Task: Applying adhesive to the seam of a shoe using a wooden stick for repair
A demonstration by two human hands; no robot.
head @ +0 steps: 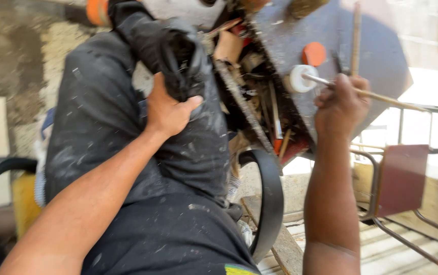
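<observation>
Brushing step: right hand (342, 102) gripping thin brush (382, 97) at white pot (302, 78); left hand (168, 109) clutching black bag (170, 56); next calls for steady dip.

A thin, pale wooden stick (382, 97) runs slantwise across the upper right of the view, gripped near its middle in the closed right hand (342, 104), with its far end reaching out past the fist to the right. At its other end a slim metal shank leads into a small white disc-shaped wheel (302, 78), which sits against the dark, dusty slanted board beside the clutter of scraps. A black, dust-speckled bundle of cloth (170, 53) lies crumpled on the person's raised knee, its lower edge pinched under the left hand (168, 112).
</observation>
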